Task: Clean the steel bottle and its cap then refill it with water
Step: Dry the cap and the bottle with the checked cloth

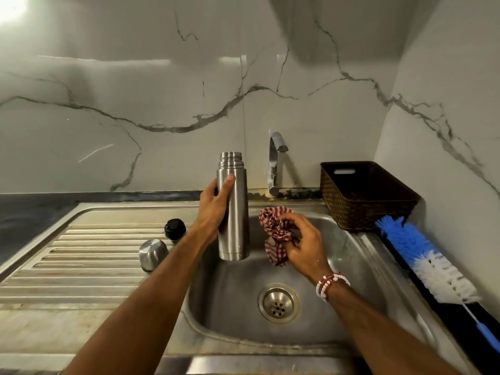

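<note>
Steel sink [359, 255] and ribbed drainboard [81, 255] fill my view, set into a dark tabletop [29, 215] below a white veined marble wall [162, 90]. Nearest me, the basin holds only its round drain strainer [278, 303], with a few wet streaks on the right wall.

Both forearms reach in from the near edge. My right hand [303, 247], with a red and white bead bracelet [330, 284] at the wrist, hangs over the basin, its fingers curled round a bunched red-checked cloth [273, 226]. Just left of the cloth, my left hand [213, 209] grips the steel bottle [234, 212] round its body with the thumb laid up the front. The bottle is upright above the left side of the basin, its threaded mouth uncovered. I cannot see inside it.

On the drainboard to the left, the steel cap [153, 253] sits dome up, and the black stopper [175, 229] stands just beyond it, the two apart.

Along the right edge lies a blue and white bottle brush [427, 258], bristles toward the far end. Beyond it sits a brown woven basket [351, 212], its inside dark. A chrome tap [274, 163] stands at the far rim with no water running.
</note>
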